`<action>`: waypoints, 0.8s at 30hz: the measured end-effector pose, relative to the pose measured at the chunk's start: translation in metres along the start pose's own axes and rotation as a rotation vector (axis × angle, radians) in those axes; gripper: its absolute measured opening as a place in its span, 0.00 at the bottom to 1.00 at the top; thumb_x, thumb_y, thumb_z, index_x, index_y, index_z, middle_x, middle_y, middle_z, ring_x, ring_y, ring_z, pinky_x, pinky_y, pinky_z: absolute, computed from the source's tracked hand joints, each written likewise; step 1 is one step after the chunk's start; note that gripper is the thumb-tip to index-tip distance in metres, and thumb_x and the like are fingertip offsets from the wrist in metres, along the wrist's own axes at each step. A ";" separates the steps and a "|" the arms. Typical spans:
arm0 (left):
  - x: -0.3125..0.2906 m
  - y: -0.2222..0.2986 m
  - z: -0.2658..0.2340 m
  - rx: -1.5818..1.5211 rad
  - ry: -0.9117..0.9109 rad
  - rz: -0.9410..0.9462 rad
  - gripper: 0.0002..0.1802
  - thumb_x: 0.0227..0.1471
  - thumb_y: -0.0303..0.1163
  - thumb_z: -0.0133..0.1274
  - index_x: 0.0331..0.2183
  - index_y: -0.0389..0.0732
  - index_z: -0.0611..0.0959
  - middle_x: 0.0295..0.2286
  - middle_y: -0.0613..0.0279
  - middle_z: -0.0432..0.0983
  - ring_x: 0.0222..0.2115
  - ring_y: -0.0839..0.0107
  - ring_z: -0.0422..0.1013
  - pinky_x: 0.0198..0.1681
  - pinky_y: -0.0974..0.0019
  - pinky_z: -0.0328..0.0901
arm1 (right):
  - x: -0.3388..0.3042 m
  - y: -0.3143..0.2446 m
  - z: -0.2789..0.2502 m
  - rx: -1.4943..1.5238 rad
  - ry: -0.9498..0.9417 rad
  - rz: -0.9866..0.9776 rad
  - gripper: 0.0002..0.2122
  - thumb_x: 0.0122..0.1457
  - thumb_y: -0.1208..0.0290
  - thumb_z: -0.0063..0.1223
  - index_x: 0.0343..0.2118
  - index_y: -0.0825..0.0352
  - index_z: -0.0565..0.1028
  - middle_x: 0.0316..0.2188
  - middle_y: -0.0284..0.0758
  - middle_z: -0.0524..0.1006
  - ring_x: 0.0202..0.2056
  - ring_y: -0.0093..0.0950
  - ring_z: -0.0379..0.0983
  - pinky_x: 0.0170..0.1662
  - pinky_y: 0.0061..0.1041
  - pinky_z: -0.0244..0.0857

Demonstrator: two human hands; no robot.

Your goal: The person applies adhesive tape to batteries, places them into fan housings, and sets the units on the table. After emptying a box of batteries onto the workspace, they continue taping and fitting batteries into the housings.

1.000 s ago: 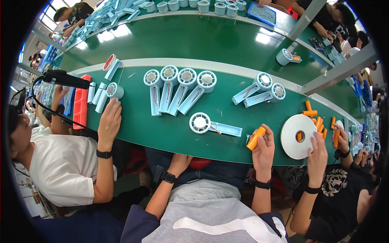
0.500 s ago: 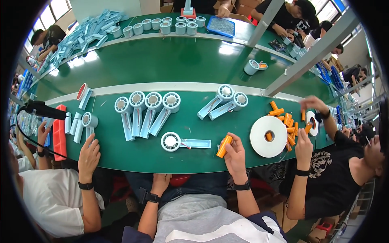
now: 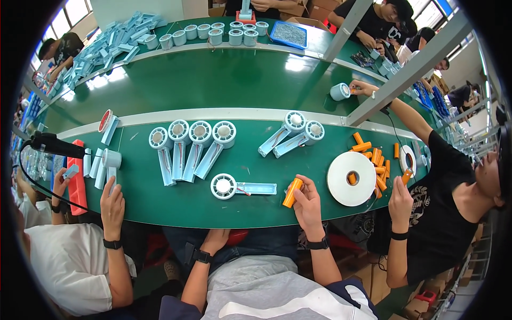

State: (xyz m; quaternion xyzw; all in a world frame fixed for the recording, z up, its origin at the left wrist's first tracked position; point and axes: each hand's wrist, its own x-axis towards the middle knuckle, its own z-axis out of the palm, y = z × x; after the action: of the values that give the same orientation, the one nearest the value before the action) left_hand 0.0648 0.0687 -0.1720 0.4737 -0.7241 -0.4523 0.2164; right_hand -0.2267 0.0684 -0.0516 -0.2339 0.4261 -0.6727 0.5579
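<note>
My right hand (image 3: 308,205) is closed around an orange cylindrical battery (image 3: 292,192), held tilted above the near part of the green table (image 3: 250,213). Left of it lies a handheld fan body (image 3: 223,186), with a round white grille and an open light-blue handle showing a red wire. My left hand (image 3: 215,241) is low by the table's front edge, its fingers mostly hidden under that edge. Several similar fan bodies (image 3: 200,131) stand in a row behind, and two more (image 3: 295,121) lie to their right.
Right of my hand are a white tape roll (image 3: 341,181) and a pile of orange batteries (image 3: 377,160). A co-worker at right holds a battery and reaches to a fan unit (image 3: 340,92) on the green belt. At left, another co-worker's hand (image 3: 112,210) is at a fan body near a red tray (image 3: 78,181).
The right co-worker's arm has swung from beside the batteries to the fan unit on the belt. The left co-worker now raises a light-blue part. My hands have hardly moved.
</note>
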 end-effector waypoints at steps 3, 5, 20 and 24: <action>0.003 0.004 -0.004 -0.010 0.036 0.014 0.16 0.59 0.27 0.48 0.48 0.32 0.76 0.45 0.40 0.74 0.47 0.43 0.70 0.50 0.50 0.64 | 0.003 0.000 0.002 0.023 0.008 0.019 0.18 0.63 0.81 0.51 0.56 0.69 0.67 0.41 0.34 0.71 0.45 0.24 0.70 0.52 0.25 0.66; 0.004 0.000 -0.006 -0.001 0.095 0.079 0.15 0.58 0.28 0.50 0.46 0.33 0.78 0.43 0.41 0.75 0.45 0.43 0.71 0.49 0.50 0.65 | 0.005 0.001 0.001 -0.017 -0.010 -0.006 0.18 0.64 0.80 0.50 0.57 0.68 0.66 0.42 0.35 0.71 0.45 0.25 0.70 0.52 0.26 0.67; 0.021 -0.017 0.000 0.218 0.161 0.204 0.11 0.52 0.22 0.54 0.40 0.35 0.81 0.36 0.49 0.78 0.38 0.51 0.74 0.43 0.53 0.68 | 0.003 0.003 -0.005 0.013 -0.038 -0.014 0.18 0.64 0.79 0.49 0.57 0.68 0.65 0.42 0.37 0.72 0.44 0.27 0.70 0.51 0.27 0.68; 0.024 -0.020 0.002 0.230 0.119 0.193 0.12 0.52 0.24 0.56 0.41 0.36 0.82 0.37 0.49 0.79 0.38 0.51 0.75 0.43 0.54 0.69 | 0.003 0.000 -0.007 -0.003 -0.028 -0.035 0.18 0.64 0.79 0.49 0.57 0.68 0.66 0.42 0.37 0.72 0.45 0.27 0.70 0.50 0.27 0.67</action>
State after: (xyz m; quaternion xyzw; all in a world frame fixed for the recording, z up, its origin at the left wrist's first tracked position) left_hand 0.0625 0.0455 -0.1930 0.4495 -0.7990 -0.3150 0.2456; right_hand -0.2325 0.0680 -0.0558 -0.2515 0.4151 -0.6782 0.5517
